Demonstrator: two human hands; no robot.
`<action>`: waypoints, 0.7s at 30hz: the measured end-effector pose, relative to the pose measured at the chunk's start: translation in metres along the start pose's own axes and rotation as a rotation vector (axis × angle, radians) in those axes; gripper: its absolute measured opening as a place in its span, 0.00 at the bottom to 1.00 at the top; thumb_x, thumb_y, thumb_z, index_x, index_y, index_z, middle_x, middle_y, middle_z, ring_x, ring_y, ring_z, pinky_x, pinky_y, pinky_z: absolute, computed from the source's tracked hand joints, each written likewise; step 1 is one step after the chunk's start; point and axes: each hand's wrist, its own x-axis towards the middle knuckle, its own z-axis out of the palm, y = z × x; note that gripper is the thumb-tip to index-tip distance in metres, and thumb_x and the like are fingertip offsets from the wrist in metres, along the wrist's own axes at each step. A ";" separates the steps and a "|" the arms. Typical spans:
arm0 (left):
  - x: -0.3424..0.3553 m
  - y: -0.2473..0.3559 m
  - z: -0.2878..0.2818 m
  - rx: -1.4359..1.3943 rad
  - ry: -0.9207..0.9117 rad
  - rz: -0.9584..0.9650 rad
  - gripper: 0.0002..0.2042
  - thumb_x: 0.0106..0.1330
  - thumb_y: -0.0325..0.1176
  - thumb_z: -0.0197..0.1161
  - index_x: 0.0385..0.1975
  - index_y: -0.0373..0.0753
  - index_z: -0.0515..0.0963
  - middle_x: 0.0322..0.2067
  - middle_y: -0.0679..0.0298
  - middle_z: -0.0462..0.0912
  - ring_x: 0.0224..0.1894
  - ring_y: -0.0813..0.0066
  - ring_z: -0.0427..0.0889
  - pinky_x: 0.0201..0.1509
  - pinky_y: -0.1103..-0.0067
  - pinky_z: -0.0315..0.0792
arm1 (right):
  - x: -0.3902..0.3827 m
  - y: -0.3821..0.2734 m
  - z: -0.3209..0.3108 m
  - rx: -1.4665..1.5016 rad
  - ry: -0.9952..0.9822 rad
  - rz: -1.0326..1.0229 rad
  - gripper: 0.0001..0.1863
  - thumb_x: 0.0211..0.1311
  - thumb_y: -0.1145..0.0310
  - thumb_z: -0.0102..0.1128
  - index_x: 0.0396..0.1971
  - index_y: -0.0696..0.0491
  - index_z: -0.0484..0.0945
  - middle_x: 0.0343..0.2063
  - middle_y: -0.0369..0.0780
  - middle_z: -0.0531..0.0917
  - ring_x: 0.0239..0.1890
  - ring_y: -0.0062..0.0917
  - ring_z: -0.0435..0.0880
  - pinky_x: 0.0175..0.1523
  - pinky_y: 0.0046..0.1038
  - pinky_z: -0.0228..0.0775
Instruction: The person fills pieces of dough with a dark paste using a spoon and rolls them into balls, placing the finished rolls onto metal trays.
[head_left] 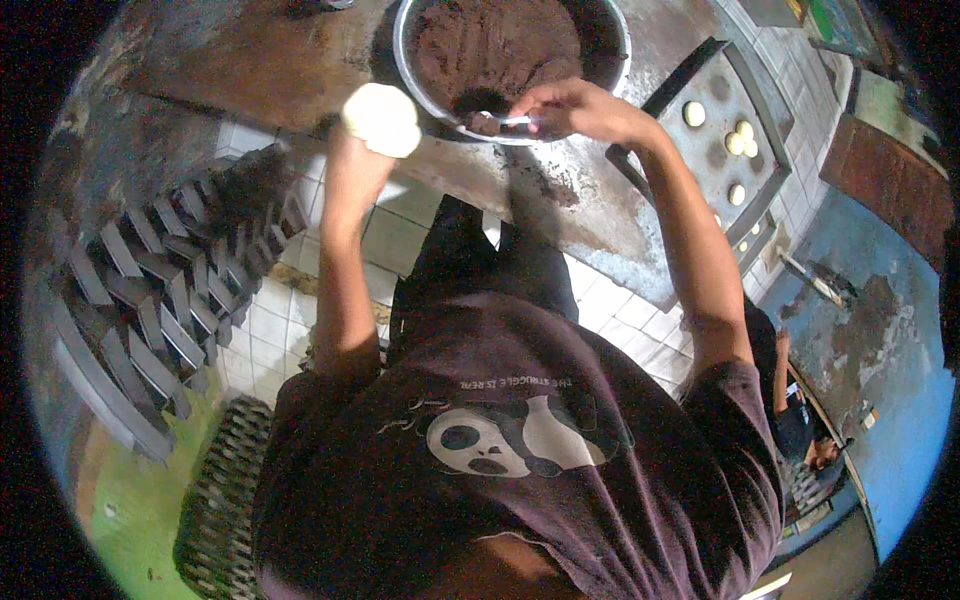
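My left hand (350, 152) is raised and holds a flat round piece of white dough (381, 119) on its palm, just left of the bowl. My right hand (575, 108) grips a small metal spoon (507, 123) at the near rim of a large metal bowl (402, 55). The spoon carries a lump of dark brown filling (483, 124). More of the same brown filling (495, 45) fills the bowl. The dough and the spoon are a short gap apart.
The bowl stands on a worn metal table (585, 205). A dark tray (715, 110) at the right holds several white dough balls (741, 137). Stacked dark trays (150, 290) lie at the left over a tiled floor (395, 240). Another person (800, 420) sits at the lower right.
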 end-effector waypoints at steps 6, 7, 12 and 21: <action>0.012 0.042 0.024 -0.087 -0.126 0.042 0.18 0.52 0.31 0.81 0.42 0.34 0.84 0.39 0.62 0.89 0.41 0.74 0.87 0.48 0.75 0.80 | -0.031 -0.088 0.080 -0.430 0.612 -0.315 0.24 0.59 0.78 0.59 0.56 0.46 0.83 0.41 0.42 0.82 0.46 0.37 0.82 0.55 0.37 0.75; 0.013 0.047 0.027 -0.150 -0.094 0.143 0.19 0.51 0.31 0.81 0.43 0.34 0.84 0.39 0.62 0.90 0.41 0.73 0.87 0.48 0.75 0.81 | -0.030 -0.093 0.089 -0.519 0.704 -0.340 0.27 0.56 0.80 0.59 0.57 0.44 0.83 0.41 0.43 0.80 0.46 0.40 0.81 0.54 0.38 0.75; 0.018 0.057 0.029 -0.121 -0.046 0.264 0.15 0.52 0.34 0.78 0.39 0.36 0.86 0.36 0.59 0.90 0.39 0.67 0.90 0.47 0.72 0.81 | -0.036 -0.090 0.116 -0.702 0.874 -0.311 0.35 0.47 0.80 0.60 0.60 0.41 0.80 0.45 0.42 0.78 0.46 0.41 0.79 0.52 0.38 0.75; 0.017 0.059 0.067 -0.239 -0.054 0.185 0.11 0.60 0.33 0.74 0.40 0.37 0.86 0.37 0.62 0.91 0.38 0.74 0.88 0.45 0.75 0.79 | -0.092 0.080 0.178 -0.166 1.071 0.006 0.11 0.69 0.75 0.56 0.48 0.54 0.81 0.36 0.48 0.81 0.40 0.43 0.83 0.47 0.36 0.75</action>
